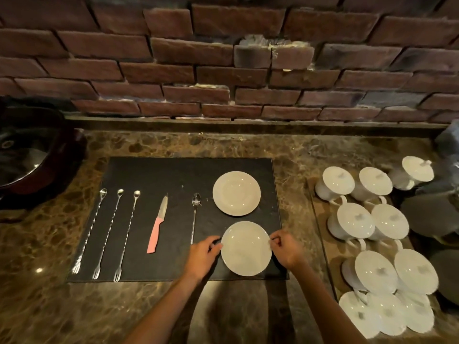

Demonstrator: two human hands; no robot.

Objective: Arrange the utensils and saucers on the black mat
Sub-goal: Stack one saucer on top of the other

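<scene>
A black mat lies on the marble counter. On its left part lie three long twisted fork-spoons side by side. A pink-handled knife rests further right, then a long spoon. A white saucer sits at the mat's far right. A second white saucer sits nearer, at the front right. My left hand grips its left rim and my right hand pinches its right rim.
Several white lidded cups crowd a tray to the right of the mat. A dark round bowl stands at the far left. A brick wall rises behind the counter. Dark round items lie at the right edge.
</scene>
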